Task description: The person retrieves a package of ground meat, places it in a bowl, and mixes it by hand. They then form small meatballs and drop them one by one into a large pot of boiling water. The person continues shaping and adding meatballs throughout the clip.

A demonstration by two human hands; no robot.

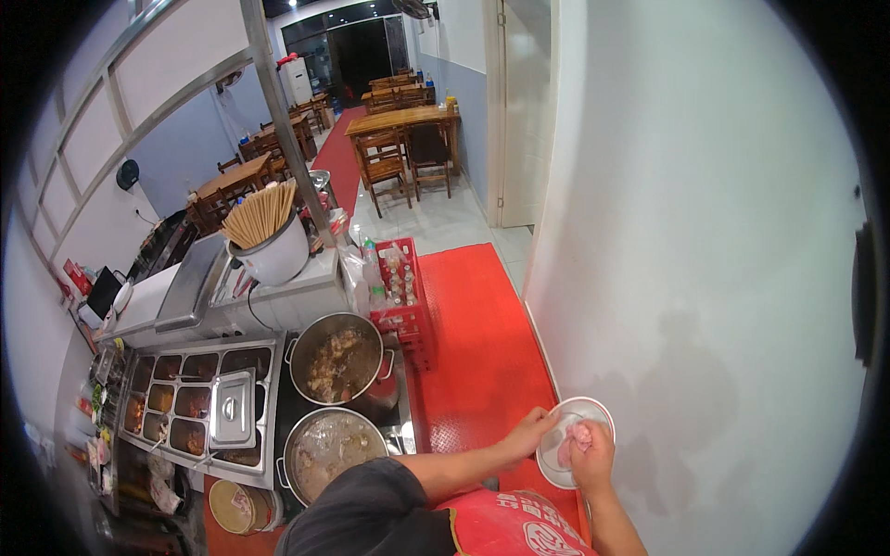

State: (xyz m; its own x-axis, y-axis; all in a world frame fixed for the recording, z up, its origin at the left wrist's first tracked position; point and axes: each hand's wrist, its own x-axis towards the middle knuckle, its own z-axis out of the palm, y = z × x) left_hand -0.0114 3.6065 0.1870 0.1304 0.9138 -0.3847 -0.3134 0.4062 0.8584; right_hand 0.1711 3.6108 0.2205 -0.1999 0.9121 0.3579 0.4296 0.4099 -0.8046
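Note:
A white bowl (pixel 546 461) with a thin red rim is held low beside the wall. My left hand (pixel 532 432) grips its left edge, with the thumb over the rim. Over the bowl, my right hand (pixel 592 462) is closed around a pink, soft-looking lump (pixel 578 436), probably raw meat. Part of the lump is hidden by the fingers. Something pink hangs below it against the bowl's inside. A red apron (pixel 500 521) bearing writing covers my front.
Two steel pots (pixel 336 399) (pixel 334 455) of brothy food stand at left. Beside them is a food well (pixel 274 410) with a steel lid (pixel 233 410). A red bottle crate (pixel 400 320), a white pot of chopsticks (pixel 274 250), a red floor mat (pixel 473 313) and a white wall (pixel 695 208) surround the walkway.

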